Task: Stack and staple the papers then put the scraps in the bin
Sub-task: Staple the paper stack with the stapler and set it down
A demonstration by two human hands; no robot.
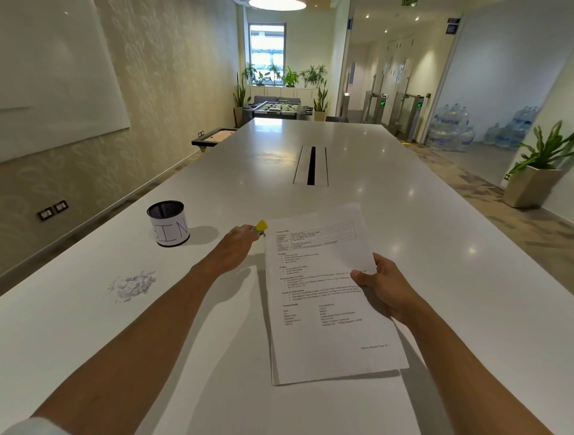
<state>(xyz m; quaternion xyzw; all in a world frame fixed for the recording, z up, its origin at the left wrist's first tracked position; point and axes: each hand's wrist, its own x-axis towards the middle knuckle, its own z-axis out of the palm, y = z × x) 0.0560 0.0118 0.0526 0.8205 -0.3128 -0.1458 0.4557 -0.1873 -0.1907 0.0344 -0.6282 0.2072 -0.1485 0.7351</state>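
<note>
Right hand [383, 287] pinches the stacked papers [329, 295] at their right edge, long axis running away from the person, just above the surface [435, 217]. Left hand [237, 245] curls round a yellow stapler [260, 227], prob. at the sheets' top-left corner. Scraps [133, 284] lie well left; mesh bin [168, 223] beyond them, contents can't be made out

The room is evenly and brightly lit by a ceiling lamp [277, 3] at 12 o'clock and a blown-out window [267, 49] below it. Pale glare is spread along the glossy table [403, 198]. Soft shadows are cast beneath the papers [326, 295] and at 3 o'clock of the bin [169, 228]. Straight lines are bowed at the edges; fine print is softened.
</note>
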